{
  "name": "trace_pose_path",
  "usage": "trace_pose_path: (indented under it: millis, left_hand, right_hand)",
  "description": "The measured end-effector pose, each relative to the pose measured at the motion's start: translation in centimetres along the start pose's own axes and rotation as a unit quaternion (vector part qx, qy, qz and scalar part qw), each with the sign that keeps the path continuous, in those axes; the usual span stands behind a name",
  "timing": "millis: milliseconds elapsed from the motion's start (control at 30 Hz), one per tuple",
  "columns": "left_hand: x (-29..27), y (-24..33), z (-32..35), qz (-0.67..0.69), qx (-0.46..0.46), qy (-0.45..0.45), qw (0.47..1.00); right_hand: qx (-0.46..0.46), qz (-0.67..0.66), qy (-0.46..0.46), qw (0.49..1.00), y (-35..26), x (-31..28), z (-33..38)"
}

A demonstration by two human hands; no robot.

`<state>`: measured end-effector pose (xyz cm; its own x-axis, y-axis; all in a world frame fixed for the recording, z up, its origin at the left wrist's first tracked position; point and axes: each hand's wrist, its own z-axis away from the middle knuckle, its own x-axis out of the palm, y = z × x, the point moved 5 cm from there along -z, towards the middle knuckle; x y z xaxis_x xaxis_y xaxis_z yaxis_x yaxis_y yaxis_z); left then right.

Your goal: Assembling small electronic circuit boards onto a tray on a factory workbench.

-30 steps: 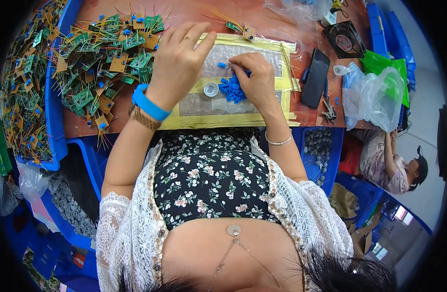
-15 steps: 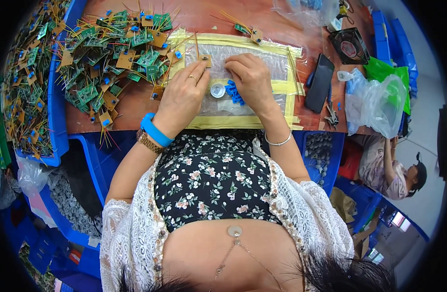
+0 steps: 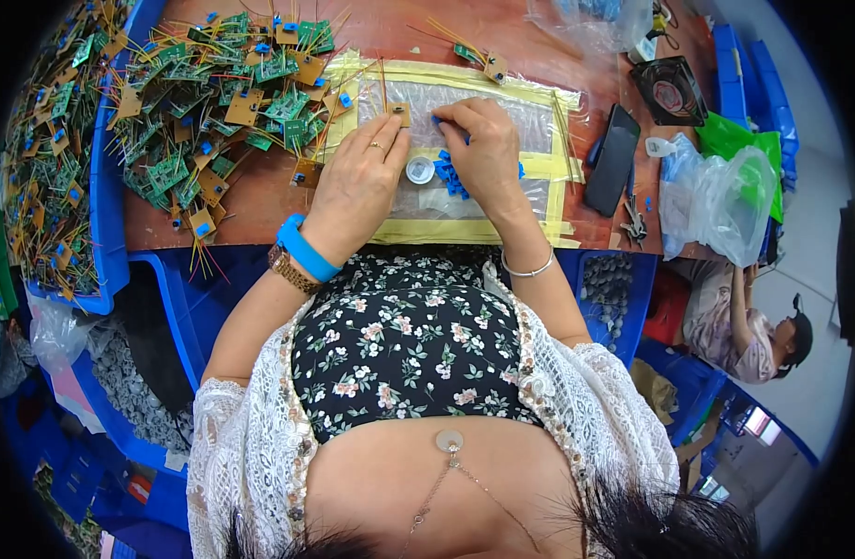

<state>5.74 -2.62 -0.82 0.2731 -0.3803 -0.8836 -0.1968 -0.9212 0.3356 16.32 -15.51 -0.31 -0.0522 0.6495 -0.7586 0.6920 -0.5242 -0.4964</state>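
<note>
My left hand [image 3: 360, 172] grips a small brown circuit board [image 3: 400, 111] by its near edge; a dark part sits on the board and thin wires run up from it. Above the taped plastic sheet [image 3: 530, 121], my right hand [image 3: 486, 144] pinches a small blue plastic piece [image 3: 437, 120], mostly covered by the fingertips. Below that hand lies a little pile of the same blue pieces [image 3: 453, 177], partly hidden by the wrist. A small round white cup [image 3: 420, 170] stands between the hands, with pale contents I cannot make out.
Wired green and brown boards [image 3: 232, 102] heap up at left, beside a blue bin [image 3: 110, 214] full of more. At right are a black phone [image 3: 612, 160], keys [image 3: 634, 224], a fan [image 3: 668, 90] and plastic bags [image 3: 725, 200]. Another person [image 3: 753, 326] is farther right.
My right hand has come up slightly from the pile, and a blue piece now shows at its fingertips. My left hand and its board have shifted slightly right.
</note>
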Motion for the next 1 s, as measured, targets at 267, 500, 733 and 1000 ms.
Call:
trace_pose_path:
  millis: [267, 500, 733, 1000]
  left_hand:
    - [0.2, 0.1, 0.1, -0.004, -0.006, -0.001, 1.000]
    - [0.1, 0.4, -0.2, -0.013, 0.000, 0.006, 1.000]
    - [0.2, 0.5, -0.2, -0.012, -0.003, 0.014, 1.000]
    - [0.1, 0.7, -0.2, -0.041, 0.003, 0.007, 0.999]
  right_hand:
    - [0.033, -0.018, -0.001, 0.999, 0.2, -0.3, 0.2]
    - [0.016, -0.051, -0.025, 0.998, -0.9, 1.6, -1.5]
    - [0.037, -0.148, -0.067, 0.986, -0.4, 3.2, -3.0]
    - [0.034, -0.089, -0.132, 0.987, -0.7, 3.3, -3.7]
